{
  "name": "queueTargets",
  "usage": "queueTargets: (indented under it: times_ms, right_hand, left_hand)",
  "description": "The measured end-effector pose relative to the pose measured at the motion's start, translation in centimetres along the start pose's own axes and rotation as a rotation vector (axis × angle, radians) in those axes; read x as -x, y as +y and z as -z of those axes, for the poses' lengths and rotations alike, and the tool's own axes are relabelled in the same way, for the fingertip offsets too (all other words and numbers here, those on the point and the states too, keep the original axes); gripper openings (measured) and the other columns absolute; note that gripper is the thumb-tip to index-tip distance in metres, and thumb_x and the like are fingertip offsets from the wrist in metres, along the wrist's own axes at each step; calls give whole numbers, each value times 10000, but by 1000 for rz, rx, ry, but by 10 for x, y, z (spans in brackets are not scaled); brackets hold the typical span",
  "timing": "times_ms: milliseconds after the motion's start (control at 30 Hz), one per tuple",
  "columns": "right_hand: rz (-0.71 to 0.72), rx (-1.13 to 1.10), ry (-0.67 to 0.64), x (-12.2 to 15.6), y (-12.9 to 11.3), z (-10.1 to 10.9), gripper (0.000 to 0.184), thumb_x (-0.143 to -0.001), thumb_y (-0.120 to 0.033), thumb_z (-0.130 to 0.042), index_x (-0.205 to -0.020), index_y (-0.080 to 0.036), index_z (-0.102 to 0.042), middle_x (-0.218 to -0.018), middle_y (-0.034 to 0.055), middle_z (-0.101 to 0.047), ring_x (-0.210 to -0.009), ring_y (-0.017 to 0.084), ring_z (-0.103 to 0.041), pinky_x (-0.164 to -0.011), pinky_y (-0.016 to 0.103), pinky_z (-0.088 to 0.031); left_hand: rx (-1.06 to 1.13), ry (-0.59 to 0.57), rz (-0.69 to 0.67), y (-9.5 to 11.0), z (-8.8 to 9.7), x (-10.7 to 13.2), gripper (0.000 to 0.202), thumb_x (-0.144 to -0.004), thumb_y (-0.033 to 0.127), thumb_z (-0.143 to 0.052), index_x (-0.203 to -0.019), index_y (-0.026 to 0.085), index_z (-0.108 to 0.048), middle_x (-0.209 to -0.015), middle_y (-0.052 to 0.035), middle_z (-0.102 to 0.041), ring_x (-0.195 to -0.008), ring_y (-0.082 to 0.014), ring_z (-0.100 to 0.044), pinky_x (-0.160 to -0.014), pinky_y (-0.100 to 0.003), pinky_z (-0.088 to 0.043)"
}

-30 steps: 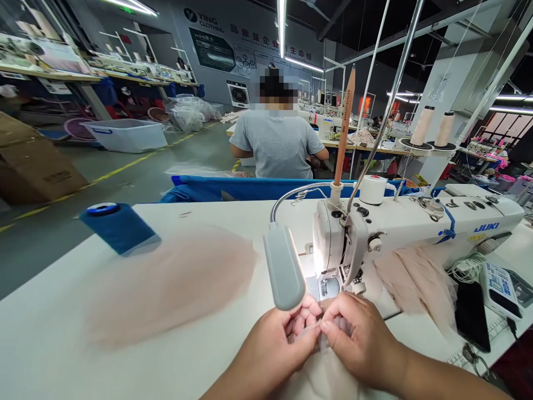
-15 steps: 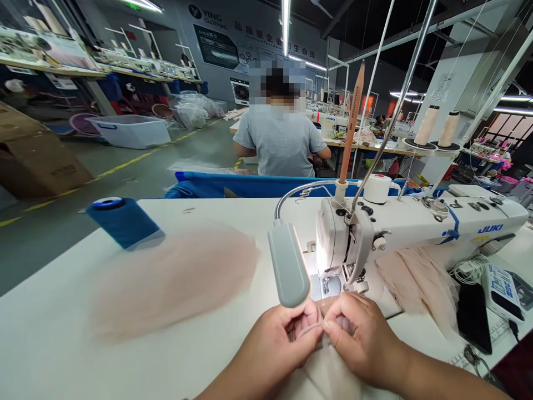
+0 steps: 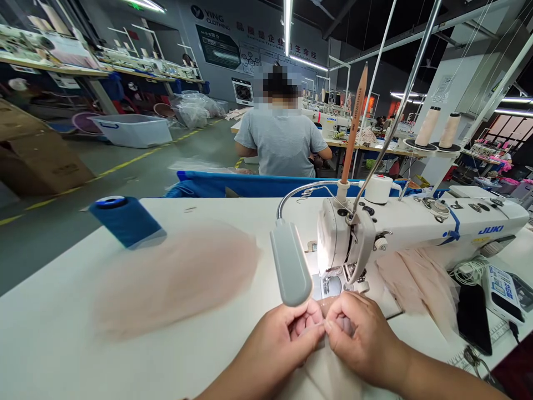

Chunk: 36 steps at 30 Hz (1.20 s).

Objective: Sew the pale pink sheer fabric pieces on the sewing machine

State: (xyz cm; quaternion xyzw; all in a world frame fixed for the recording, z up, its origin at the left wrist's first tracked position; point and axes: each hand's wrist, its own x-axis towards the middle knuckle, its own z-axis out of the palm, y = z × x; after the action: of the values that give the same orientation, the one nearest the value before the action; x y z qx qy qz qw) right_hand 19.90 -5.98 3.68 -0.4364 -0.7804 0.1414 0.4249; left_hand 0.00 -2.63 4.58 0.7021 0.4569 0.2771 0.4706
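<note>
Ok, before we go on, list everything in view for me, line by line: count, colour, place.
Held fabric: one, pale, in both hands
Flat fabric: one, pale pink, tabletop left
Bunched fabric: pale pink, beside machine arm
Table: one, white, foreground
Sewing machine: one, white, table right
Lamp: one, grey, left of machine head
Pencil: one, brown, upright above machine
Thread cones: two, cream, behind machine
Spool: one, blue, table far left
Phone: one, black, table right
Bin: one, whitish, floor left
Carton: brown, left edge
Co-worker: one, grey shirt, ahead
Farther background: too cluttered to count
Left hand: one, bottom centre
Right hand: one, beside it
</note>
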Motion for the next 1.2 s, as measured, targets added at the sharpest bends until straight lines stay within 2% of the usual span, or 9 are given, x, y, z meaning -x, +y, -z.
queueTargets:
  times_ms: [133,233,367,500,600,667,867,1000,1200]
  right_hand:
    - [-48,40,-8,3,4,-4,117,-908,-148,-567,-849,-243,-533,-727,-48,-618,-636,143,-596,-652,247,-418]
    - [-107,113,-24,4,9,-9,139,-881,-154,-595,-824,-244,-505,-724,-39,-614,-640,156,-583,-648,259,-403]
    - [-189,298,-86,0,14,-15,242,-876,-147,-603,-772,-254,-413,-702,-24,-581,-657,185,-562,-623,296,-329]
    - [-220,362,-113,-4,14,-16,208,-903,-121,-587,-813,-255,-457,-713,-27,-576,-646,188,-540,-603,303,-312]
    - [-208,363,-75,-4,15,-14,136,-915,-113,-595,-914,-242,-552,-752,-20,-611,-633,192,-523,-601,306,-336]
    - [-167,354,-55,-3,16,-12,135,-919,-103,-605,-952,-233,-590,-804,-3,-640,-658,196,-536,-613,308,-358]
    - [42,352,-122,4,25,-5,207,-947,-43,-596,-856,-224,-637,-919,33,-685,-758,198,-570,-659,302,-401]
    - [83,426,-147,7,29,-3,225,-941,-14,-589,-926,-219,-680,-971,49,-728,-795,224,-595,-699,331,-436]
    - [89,462,-81,2,31,-4,249,-949,-32,-585,-1000,-229,-728,-1087,68,-780,-914,264,-655,-770,358,-499]
  left_hand:
    - [-114,51,-144,2,0,-1,225,-843,389,-600,-675,241,-584,-769,6,-652,-746,-212,-608,-685,-305,-473]
    - [-287,65,-172,-2,-2,-5,263,-881,377,-538,-660,241,-585,-812,-28,-693,-836,-262,-639,-743,-355,-488]
    - [-517,117,-211,-15,-5,-10,257,-920,337,-495,-687,241,-545,-779,-39,-688,-786,-277,-629,-718,-386,-479]
    - [-592,294,-499,-20,-4,-10,115,-979,279,-549,-913,233,-631,-880,-45,-719,-781,-260,-646,-677,-352,-486]
    - [-670,261,-734,-18,-4,-9,285,-1055,139,-455,-866,233,-647,-866,-35,-727,-764,-231,-642,-682,-335,-475]
    - [-707,229,-819,-18,-4,-9,377,-1073,85,-412,-835,230,-666,-825,-23,-730,-739,-219,-647,-688,-336,-476]
    - [-716,199,-835,-19,-1,-8,378,-1088,99,-440,-862,228,-714,-873,-26,-768,-737,-219,-679,-695,-347,-518]
    - [-742,168,-769,-19,0,-6,318,-1063,124,-488,-871,227,-720,-965,-54,-797,-815,-242,-717,-750,-366,-573]
    - [-736,236,-734,-47,-8,-13,248,-1041,225,-554,-1113,249,-790,-1167,-93,-814,-991,-318,-744,-875,-461,-613]
